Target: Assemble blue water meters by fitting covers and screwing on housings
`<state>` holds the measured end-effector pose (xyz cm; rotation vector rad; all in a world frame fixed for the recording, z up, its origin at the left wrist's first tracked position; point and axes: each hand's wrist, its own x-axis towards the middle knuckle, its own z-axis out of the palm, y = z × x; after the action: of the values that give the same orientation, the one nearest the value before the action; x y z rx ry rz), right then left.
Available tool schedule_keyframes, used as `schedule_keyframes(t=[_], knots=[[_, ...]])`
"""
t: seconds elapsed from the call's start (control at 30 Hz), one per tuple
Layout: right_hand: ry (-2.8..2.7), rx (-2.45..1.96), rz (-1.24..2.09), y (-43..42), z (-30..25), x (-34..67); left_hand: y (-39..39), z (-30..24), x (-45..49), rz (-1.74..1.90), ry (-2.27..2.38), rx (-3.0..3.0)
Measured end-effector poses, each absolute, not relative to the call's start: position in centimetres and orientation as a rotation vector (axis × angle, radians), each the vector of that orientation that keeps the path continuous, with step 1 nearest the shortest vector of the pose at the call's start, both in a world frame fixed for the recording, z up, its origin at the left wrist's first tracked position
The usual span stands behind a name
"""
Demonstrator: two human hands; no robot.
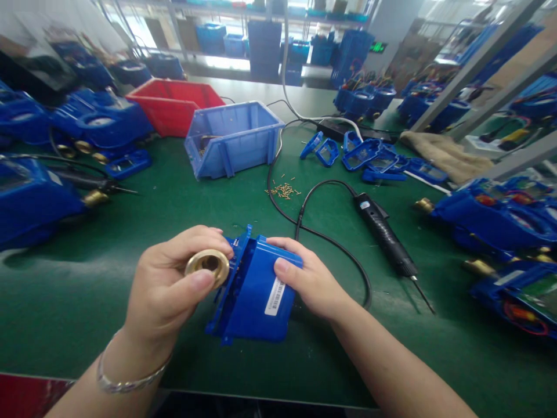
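Note:
My left hand (174, 278) is closed round the brass pipe fitting (208, 267) of a blue meter housing, its thumb on the ring's rim. The fitting's round opening faces me. My right hand (304, 278) grips a blue plastic cover (265, 290) with a white barcode label (274, 296), thumb on its face and fingers behind. Cover and housing are tilted side by side above the table, with a dark gap along their edges. Whether the two parts are joined is hidden. Most of the housing lies behind my left hand.
A black electric screwdriver (385, 235) with its cable lies to the right. Small brass screws (285, 190) are scattered ahead, near a light blue bin (243, 145) and a red bin (169, 104). Blue frames (361, 154) lie behind; blue meters (513, 215) stand along both sides.

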<state>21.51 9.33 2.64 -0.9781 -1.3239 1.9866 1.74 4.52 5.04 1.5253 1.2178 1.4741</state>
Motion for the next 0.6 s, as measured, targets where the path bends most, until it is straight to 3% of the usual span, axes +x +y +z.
schedule_keyframes(t=[0.6], knots=[[-1.138, -0.93, 2.008, 9.6, 1.8, 21.7, 5.2, 6.6, 4.1, 1.339, 1.281, 1.711]])
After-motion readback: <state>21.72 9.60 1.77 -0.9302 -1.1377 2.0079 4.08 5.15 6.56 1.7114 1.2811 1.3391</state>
